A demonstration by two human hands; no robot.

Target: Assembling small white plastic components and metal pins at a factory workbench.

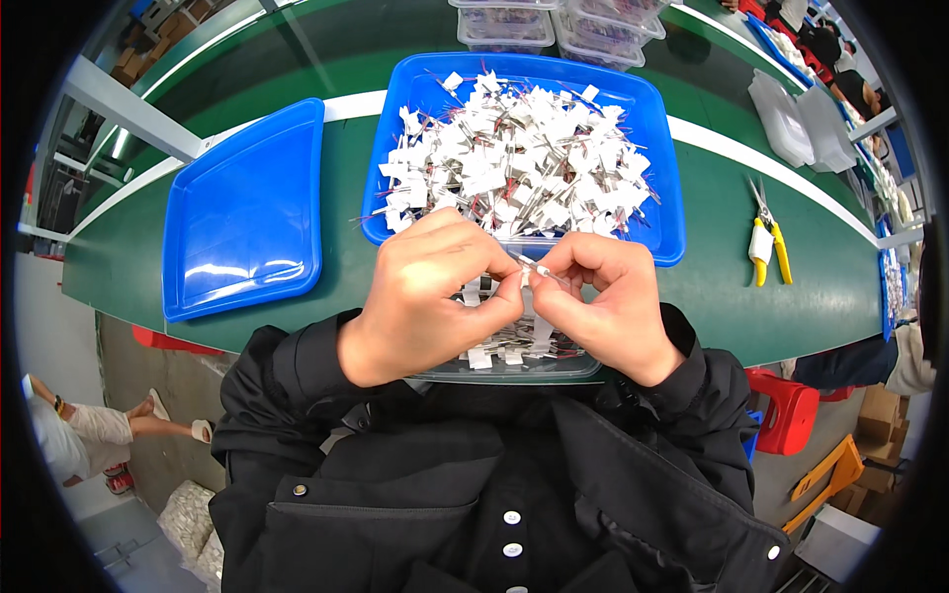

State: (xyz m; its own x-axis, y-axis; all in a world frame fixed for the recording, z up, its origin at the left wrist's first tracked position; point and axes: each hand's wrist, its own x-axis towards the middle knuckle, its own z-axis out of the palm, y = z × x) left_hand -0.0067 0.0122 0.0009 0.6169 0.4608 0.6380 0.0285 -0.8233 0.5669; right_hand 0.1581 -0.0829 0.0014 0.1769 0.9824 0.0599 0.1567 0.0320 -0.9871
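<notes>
My left hand [425, 292] and my right hand [613, 301] meet over the near side of the table. Between their fingertips they pinch a small wire piece with a white tag [531, 266], thin and grey. Below them sits a clear plastic box [504, 374] with several similar tagged pieces inside, partly hidden by my hands. Just beyond stands a blue tray [664, 222], heaped with a pile of thin wire pieces [514, 158] with white tags and some red and dark leads.
A bare blue tray [242, 222] lies at the left. Yellow-handled pliers [763, 237] rest on the green table [712, 306] at the right. Clear boxes [504, 28] are stacked at the back, with clear containers [791, 124] far right. A red stool [786, 407] stands below the table.
</notes>
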